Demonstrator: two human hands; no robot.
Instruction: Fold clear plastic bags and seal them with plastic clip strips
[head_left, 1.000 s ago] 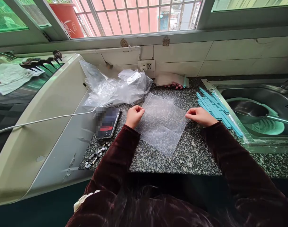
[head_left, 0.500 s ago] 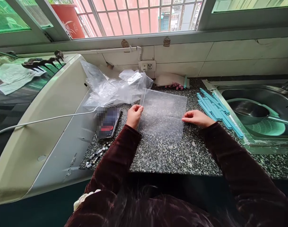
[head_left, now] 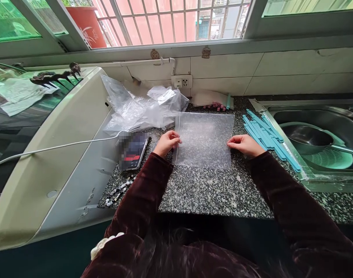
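Observation:
A clear plastic bag is stretched flat over the speckled stone counter, between my two hands. My left hand pinches its left edge between thumb and fingers. At the opposite edge, my right hand is closed on the bag in the same kind of pinch. Behind my left hand lies a crumpled heap of clear plastic bags. Several turquoise strips are piled to the right of my right hand.
A phone lies left of my left hand, with a white cable crossing near it. Pink-ended pieces sit by the wall. On the right, a sink holds a pan and a green basket. A pale machine borders the left.
The bag has turned from slightly slanted to nearly square with the counter's edge. Both hands have shifted a little to the right in the picture, still gripping it.

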